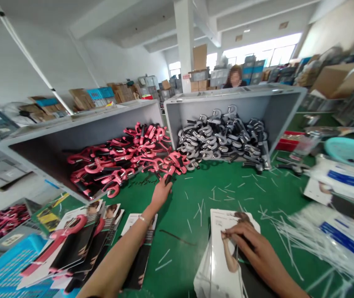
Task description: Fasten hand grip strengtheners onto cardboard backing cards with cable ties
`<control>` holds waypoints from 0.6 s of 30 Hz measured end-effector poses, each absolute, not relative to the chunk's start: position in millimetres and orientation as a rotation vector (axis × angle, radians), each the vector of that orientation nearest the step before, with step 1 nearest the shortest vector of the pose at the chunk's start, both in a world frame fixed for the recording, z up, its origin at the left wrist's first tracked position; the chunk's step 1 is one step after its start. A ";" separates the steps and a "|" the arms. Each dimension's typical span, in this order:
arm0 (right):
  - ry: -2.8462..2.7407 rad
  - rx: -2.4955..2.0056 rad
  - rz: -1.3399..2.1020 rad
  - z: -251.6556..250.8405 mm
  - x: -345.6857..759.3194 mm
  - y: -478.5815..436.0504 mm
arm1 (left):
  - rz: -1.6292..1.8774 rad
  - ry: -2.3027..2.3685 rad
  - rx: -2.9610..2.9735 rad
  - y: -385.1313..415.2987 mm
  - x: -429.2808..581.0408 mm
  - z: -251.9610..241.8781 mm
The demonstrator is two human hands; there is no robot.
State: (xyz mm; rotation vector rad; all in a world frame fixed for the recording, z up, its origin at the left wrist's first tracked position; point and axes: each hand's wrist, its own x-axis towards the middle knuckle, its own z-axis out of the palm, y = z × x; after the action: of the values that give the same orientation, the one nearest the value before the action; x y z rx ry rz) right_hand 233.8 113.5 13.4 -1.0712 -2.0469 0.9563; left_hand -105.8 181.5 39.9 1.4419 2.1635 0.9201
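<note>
My left hand (pixel 161 193) reaches to the front of a pile of pink hook-shaped tools (pixel 119 155). Its fingers are closed around the black handle of one pink hook-shaped tool (pixel 171 171). On the right, my right hand (pixel 251 244) rests over a stack of white printed cards (pixel 218 265), its thumb and fingertips pinched at the face of the top printed card (pixel 223 219). The exact hold there is partly hidden by the fingers. At left, pink tools mounted on printed cards (pixel 71 244) overlap in a pile, with another card (pixel 139 252) lying beneath my left forearm.
A grey bin (pixel 80 120) on its side holds the pink tools; another grey bin (pixel 278 107) holds grey ones. White ties (pixel 200 211) litter the green table (pixel 180 265). Plastic bags (pixel 335 236) and a turquoise basin (pixel 347 145) sit right. A person (pixel 235 78) is behind the bins.
</note>
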 end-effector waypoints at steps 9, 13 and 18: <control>-1.743 -1.148 1.230 67.3 201.6 78.0 | 0.668 1.678 1.892 16.6 51.3 67.0; -1.503 -1.230 1.499 90.3 230.5 66.5 | 0.753 1.260 2.091 10.3 40.6 99.0; -1.250 -1.060 1.892 102.3 250.5 55.9 | 0.941 1.297 2.240 47.3 6.2 91.5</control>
State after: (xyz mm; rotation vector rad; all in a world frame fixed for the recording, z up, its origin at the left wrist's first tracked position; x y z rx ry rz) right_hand 250.5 55.9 102.3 -1.0596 -1.2504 1.8923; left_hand 6.2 47.3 91.5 2.2395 1.2972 0.9410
